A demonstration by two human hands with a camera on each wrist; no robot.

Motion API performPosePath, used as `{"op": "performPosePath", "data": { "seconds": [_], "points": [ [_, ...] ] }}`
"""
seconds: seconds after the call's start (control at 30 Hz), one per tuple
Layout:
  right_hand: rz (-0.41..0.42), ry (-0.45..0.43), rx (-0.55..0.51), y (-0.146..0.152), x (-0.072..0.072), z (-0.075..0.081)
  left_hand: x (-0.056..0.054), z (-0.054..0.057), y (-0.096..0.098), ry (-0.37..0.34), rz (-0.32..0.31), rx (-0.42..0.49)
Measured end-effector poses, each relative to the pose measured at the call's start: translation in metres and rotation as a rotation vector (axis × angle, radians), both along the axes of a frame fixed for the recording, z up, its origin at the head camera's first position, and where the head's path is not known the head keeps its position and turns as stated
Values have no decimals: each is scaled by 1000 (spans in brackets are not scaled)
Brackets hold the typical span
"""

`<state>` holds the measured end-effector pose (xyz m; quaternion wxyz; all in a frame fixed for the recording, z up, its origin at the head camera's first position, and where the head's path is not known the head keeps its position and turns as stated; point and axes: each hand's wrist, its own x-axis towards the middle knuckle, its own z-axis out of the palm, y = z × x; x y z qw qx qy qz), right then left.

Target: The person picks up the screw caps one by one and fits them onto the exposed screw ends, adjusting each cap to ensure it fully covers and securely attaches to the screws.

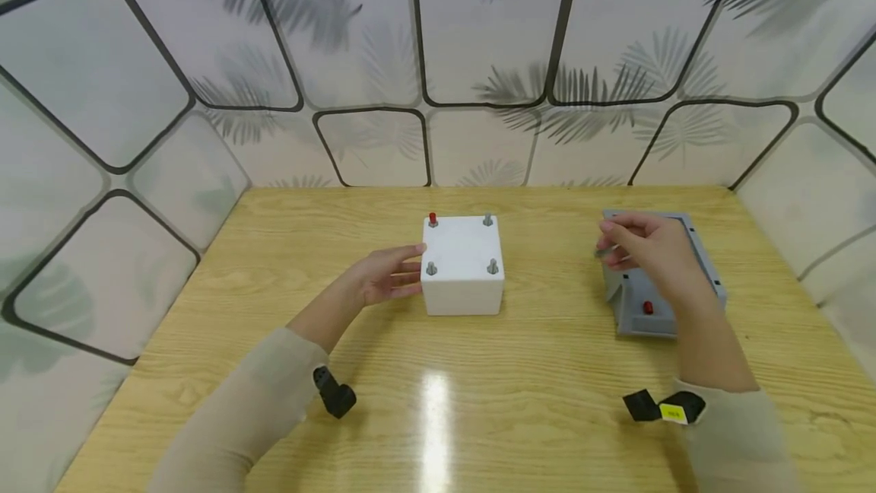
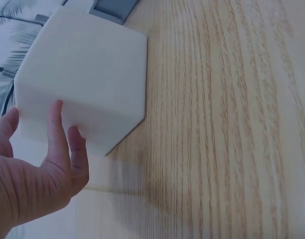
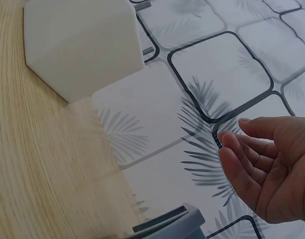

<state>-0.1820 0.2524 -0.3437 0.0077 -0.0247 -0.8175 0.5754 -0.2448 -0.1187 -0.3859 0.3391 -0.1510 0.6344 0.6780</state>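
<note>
A white box (image 1: 462, 249) sits mid-table with an upright metal bolt at each top corner; the far-left one carries a red cap (image 1: 433, 217). My left hand (image 1: 386, 274) is at the box's left side, fingers spread and nearly straight, fingertips right at the wall in the left wrist view. Over the grey tray (image 1: 646, 326) at the right, my right hand (image 1: 646, 246) is raised with bent fingers. A small grey piece (image 1: 601, 252) shows at its fingertips in the head view; the right wrist view hides it behind the fingers (image 3: 242, 169).
Inside the tray, near its front, lies a red piece (image 1: 648, 308). The wooden table (image 1: 328, 219) ends at a patterned cloth wall (image 1: 479, 147) behind, and similar cloth rises on both sides.
</note>
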Motion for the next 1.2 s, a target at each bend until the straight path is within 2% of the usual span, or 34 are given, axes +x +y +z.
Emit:
{"op": "performPosePath", "data": {
  "seconds": [0.27, 0.47, 0.73, 0.83, 1.2],
  "points": [
    [-30, 24, 26, 12, 5, 0, 1, 2, 0, -15, 13, -3],
    [-60, 11, 69, 25, 6, -1, 0, 1, 1, -13, 13, -7],
    [-109, -7, 68, 39, 8, 0, -1, 2, 1, -13, 17, -3],
    [-102, -18, 136, 42, 10, -1, -1, 3, 0, -13, 17, -2],
    [-77, -93, 500, 47, 7, -2, 0, 2, 2, -8, 15, -1]
  ]
}}
